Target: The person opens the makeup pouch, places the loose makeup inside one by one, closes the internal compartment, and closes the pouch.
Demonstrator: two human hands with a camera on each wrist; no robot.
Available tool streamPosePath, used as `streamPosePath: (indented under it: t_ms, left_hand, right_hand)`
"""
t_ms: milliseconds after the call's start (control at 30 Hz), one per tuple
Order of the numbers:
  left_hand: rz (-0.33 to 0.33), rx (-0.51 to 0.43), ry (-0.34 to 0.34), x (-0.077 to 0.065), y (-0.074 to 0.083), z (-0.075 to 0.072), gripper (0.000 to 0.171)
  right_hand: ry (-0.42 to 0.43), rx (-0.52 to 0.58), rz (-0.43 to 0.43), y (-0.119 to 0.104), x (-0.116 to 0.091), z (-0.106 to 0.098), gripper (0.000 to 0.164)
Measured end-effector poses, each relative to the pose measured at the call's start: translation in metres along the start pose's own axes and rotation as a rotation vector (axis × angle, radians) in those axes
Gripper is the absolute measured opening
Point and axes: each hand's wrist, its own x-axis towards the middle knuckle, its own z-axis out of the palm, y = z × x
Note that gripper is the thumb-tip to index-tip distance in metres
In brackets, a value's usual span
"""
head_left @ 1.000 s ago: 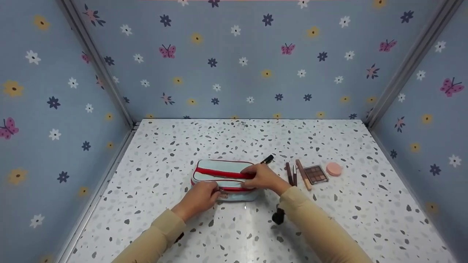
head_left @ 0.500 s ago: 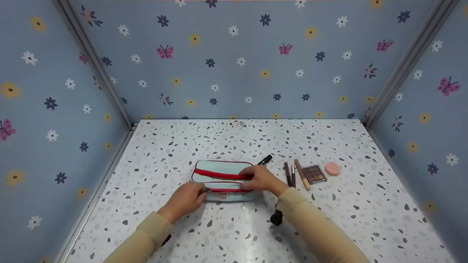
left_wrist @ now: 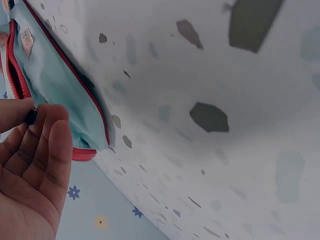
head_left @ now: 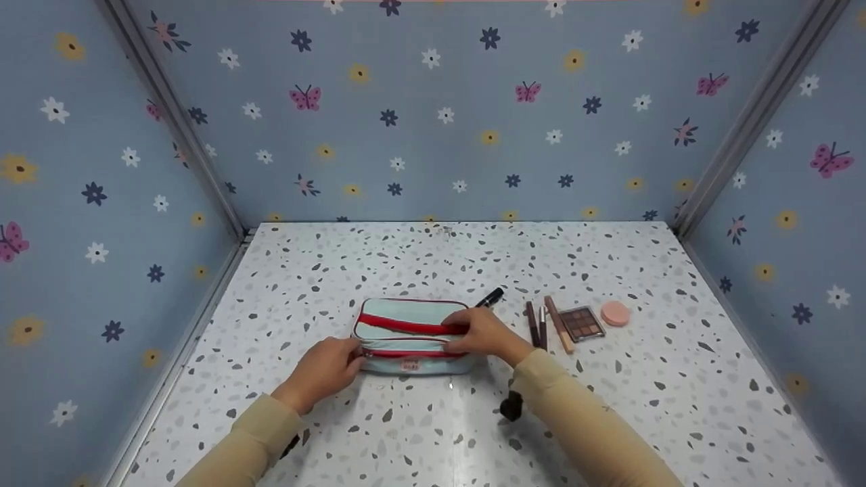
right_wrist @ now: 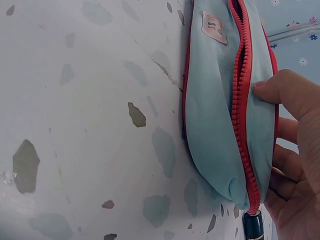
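A pale blue pouch (head_left: 392, 309) with red trim and a red top strap lies on the speckled table. Its red zipper (right_wrist: 240, 115) runs along the front side, with the teeth parted in the right wrist view. At the left end, my left hand (head_left: 321, 372) pinches the small dark zipper pull (left_wrist: 31, 117) between thumb and fingers. My right hand (head_left: 490, 333) grips the pouch's right end, thumb (right_wrist: 267, 92) on the panel above the zipper and fingers behind. A small printed label (right_wrist: 214, 27) shows on the pouch front.
A black capped pen-like tube (head_left: 490, 297) lies behind the right hand. Right of it are two thin dark sticks (head_left: 533, 323), a longer tan-brown stick (head_left: 560, 325), an eyeshadow palette (head_left: 583, 323) and a pink round case (head_left: 616, 313). Patterned walls (head_left: 433, 135) enclose the table.
My left hand has slid left along the pouch front with the zipper pull, from near the middle to the left end. My right hand has kept its place on the right end.
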Motion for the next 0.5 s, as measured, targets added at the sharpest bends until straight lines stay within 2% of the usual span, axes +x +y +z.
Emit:
streamPosePath:
  t_ms: [233, 367, 500]
  left_hand:
    - [-0.048, 0.029, 0.016, -0.001, -0.010, -0.010, 0.009]
    - [-0.077, 0.026, 0.002, 0.000, -0.015, -0.014, 0.013]
    - [-0.082, 0.031, -0.003, 0.003, -0.020, -0.017, 0.013]
  right_hand:
    - [0.000, -0.027, 0.007, 0.001, 0.001, 0.001, 0.049]
    - [0.017, -0.033, -0.011, 0.002, 0.000, 0.002, 0.047]
    - [0.026, -0.030, -0.025, 0.002, -0.002, 0.002, 0.044]
